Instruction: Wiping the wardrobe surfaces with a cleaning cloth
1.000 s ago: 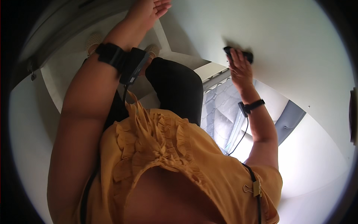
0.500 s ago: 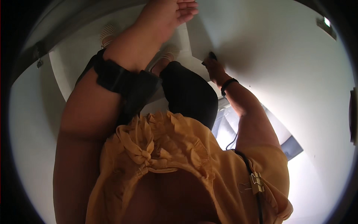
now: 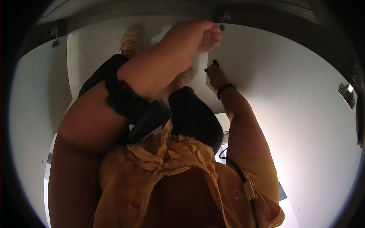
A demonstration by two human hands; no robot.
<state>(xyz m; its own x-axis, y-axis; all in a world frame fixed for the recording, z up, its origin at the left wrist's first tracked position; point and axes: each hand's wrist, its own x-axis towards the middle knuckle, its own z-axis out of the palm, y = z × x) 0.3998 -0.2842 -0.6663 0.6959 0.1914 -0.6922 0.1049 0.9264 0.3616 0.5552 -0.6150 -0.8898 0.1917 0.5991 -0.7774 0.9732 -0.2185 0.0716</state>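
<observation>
My left hand point(image 3: 207, 37) is raised at the far middle, its fingers curled. Its fingertips are beside a metal hinge point(image 3: 223, 25) on a dark frame; I cannot make out whether they touch it or hold something. A black strap with a black device point(image 3: 152, 117) is round my left forearm. My right hand point(image 3: 217, 78) is lower and to the right, closed at the edge of a pale panel point(image 3: 289, 91). A small black item point(image 3: 215, 62) shows at its fingertips, its kind unclear. That wrist wears a black band point(image 3: 226, 89).
The dark frame point(image 3: 289, 36) curves across the far side. More metal hinges sit at the left point(image 3: 56, 36) and the right point(image 3: 348, 95). Another pale panel point(image 3: 32, 98) stands on the left. My feet in woven shoes point(image 3: 131, 36) are on the floor. A black cable point(image 3: 228, 157) runs past my right sleeve.
My view has shifted, bringing more of the dark frame and hinges in. My left hand has moved right to the hinge, its fingers more curled. My right hand stays at the panel's edge.
</observation>
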